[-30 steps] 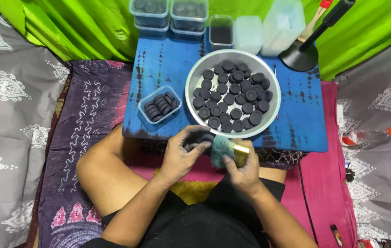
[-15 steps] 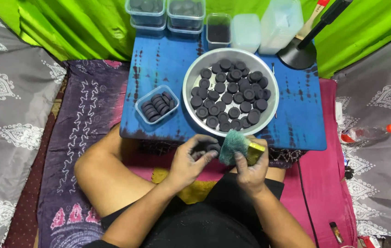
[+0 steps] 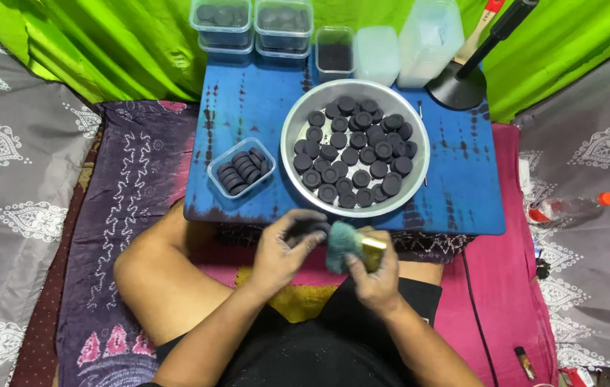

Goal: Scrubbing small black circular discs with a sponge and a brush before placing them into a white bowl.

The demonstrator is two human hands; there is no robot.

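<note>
- Head view shows your left hand (image 3: pixel 283 251) closed around a small round black disc (image 3: pixel 310 231), held just below the near edge of the low table covered in blue tie-dye cloth (image 3: pixel 248 107).
- Your right hand (image 3: pixel 375 276) grips a teal-green scouring sponge with a yellow back (image 3: pixel 351 245), touching the disc at its 3 o'clock.
- At 12 o'clock from your hands sits a round metal bowl (image 3: pixel 420 172) full of black discs.
- At 10 o'clock stands a small clear plastic tub (image 3: pixel 213 172) holding more discs.
</note>
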